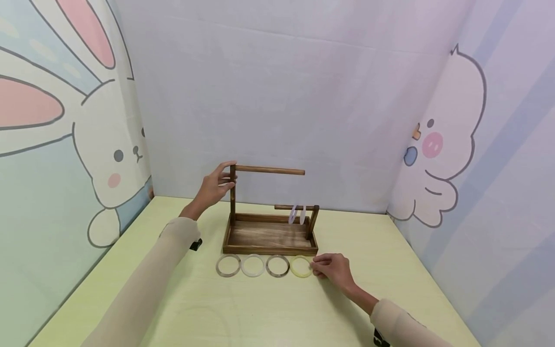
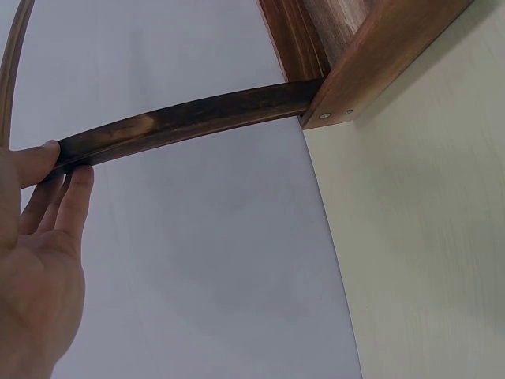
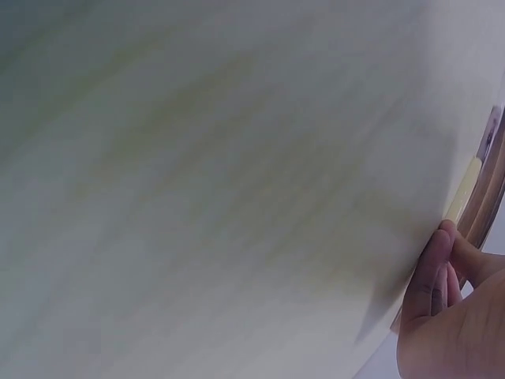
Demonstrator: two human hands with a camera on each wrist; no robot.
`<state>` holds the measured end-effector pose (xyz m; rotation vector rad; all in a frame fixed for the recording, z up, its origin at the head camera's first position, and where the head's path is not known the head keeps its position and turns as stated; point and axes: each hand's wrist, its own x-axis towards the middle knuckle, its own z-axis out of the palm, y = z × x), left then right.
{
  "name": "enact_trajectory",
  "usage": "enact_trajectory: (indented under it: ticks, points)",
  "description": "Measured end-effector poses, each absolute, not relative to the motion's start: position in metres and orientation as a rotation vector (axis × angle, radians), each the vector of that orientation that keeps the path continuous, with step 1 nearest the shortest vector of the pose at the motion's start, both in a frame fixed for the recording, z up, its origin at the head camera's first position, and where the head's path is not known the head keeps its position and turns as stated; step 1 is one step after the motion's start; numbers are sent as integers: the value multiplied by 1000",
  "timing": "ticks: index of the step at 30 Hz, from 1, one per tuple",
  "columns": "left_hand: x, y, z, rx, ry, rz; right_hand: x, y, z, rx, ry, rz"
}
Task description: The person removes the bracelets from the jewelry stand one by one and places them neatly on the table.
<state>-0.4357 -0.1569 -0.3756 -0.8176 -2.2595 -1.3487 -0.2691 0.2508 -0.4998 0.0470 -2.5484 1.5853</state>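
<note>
In the head view, a brown wooden stand has a tray base, a tall post with a long bar at left and a low post with a short bar at right. My left hand grips the tall post near its top, thumb on one side and fingers on the other. In front of the tray, my right hand pinches the right edge of a yellow bangle lying at the row's right end. The right wrist view shows that bangle edge-on at my fingertips.
A black-and-grey bangle, a whitish bangle and a grey-brown bangle continue the row leftward. From the short bar hang a lavender bangle and a pale bangle. Cloth walls with cartoon animals enclose the pale yellow table.
</note>
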Motion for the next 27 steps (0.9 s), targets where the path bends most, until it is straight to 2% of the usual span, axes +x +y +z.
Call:
enact_trajectory:
  ticks: [12,27]
  points:
    - [-439,-158,-377,-815,-2269,-1365,-269,253,-497,79,-2571,1590]
    - [-440,-158,-377,-823,-2259,-1358,-275,253,-487,134,-2610,1330]
